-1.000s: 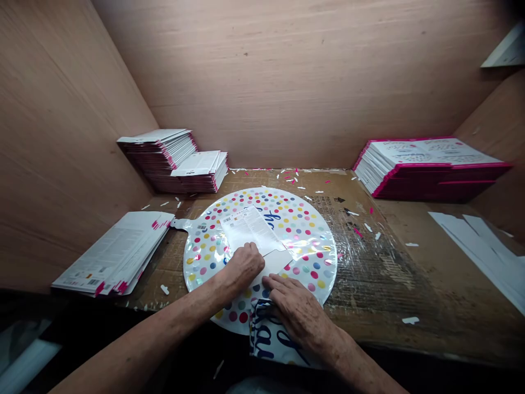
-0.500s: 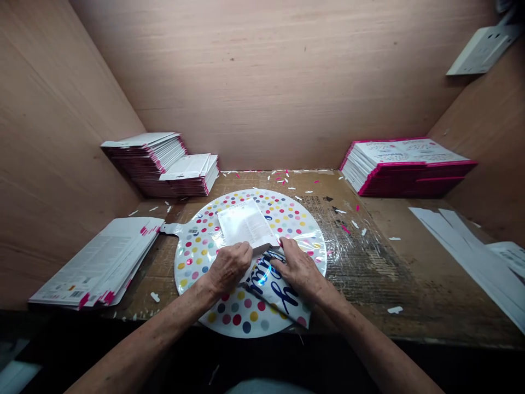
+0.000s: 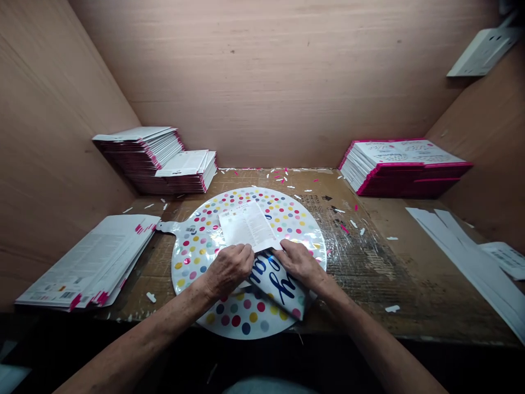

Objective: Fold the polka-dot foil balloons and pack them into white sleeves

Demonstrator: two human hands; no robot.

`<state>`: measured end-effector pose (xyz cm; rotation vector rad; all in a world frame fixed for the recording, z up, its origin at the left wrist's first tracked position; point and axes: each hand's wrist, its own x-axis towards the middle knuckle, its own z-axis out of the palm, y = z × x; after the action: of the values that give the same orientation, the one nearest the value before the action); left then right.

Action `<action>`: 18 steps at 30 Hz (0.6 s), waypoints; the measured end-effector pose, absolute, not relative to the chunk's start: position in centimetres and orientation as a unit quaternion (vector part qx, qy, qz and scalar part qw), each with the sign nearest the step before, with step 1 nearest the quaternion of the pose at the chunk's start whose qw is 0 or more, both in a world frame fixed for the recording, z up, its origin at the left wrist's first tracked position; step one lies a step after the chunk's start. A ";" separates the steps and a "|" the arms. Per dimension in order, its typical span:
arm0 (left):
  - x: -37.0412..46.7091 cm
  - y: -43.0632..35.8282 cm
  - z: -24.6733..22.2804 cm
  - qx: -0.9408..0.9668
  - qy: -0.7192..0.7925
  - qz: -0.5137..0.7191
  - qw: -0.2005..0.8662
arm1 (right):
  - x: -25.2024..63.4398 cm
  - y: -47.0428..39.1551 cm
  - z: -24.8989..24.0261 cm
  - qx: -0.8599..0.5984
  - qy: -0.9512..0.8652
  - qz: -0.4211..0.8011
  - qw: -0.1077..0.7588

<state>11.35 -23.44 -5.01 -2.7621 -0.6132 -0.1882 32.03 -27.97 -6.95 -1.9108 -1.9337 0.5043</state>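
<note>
A round foil balloon (image 3: 199, 235) with coloured dots lies flat on the cardboard-covered bench, its tail to the left. On top of it rests a white printed paper packet (image 3: 248, 225). My left hand (image 3: 230, 268) is closed, pinching the near edge of this packet. Under my right hand (image 3: 301, 265) is a folded foil balloon (image 3: 283, 290) with dark blue lettering, tilted toward me. The right thumb and fingers grip the folded foil close to the packet's near right corner. Whether the foil's far end lies inside the packet is hidden.
Stacks of pink-edged paper packets (image 3: 164, 158) stand at the back left, with a flatter pile (image 3: 90, 257) nearer. Another stack (image 3: 406, 164) sits at the back right. White paper strips (image 3: 455, 251) lie at right. Small paper scraps dot the cardboard (image 3: 361, 284). Wooden walls enclose three sides.
The folded foil has shifted slightly up and left toward the packet. My right hand has moved a little left, closer to my left hand. The packet's near edge now looks flatter.
</note>
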 end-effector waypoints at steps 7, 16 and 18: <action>12.3 -26.2 -6.6 -0.772 -0.505 -0.361 -0.135 | 31.6 -29.2 -7.6 -0.727 -0.612 0.167 0.264; 14.8 -25.9 -7.0 -0.477 -0.572 -0.474 -0.469 | 31.3 -33.3 -6.7 -0.594 -0.724 0.049 0.347; 14.6 -26.5 -6.9 -0.469 -0.538 -0.497 -0.494 | 30.8 -35.2 -6.7 -0.516 -0.784 -0.042 0.343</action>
<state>14.65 -26.46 -6.85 -2.2502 -2.5843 -2.3845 30.84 -35.23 -6.73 -1.3398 -2.0368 -0.1092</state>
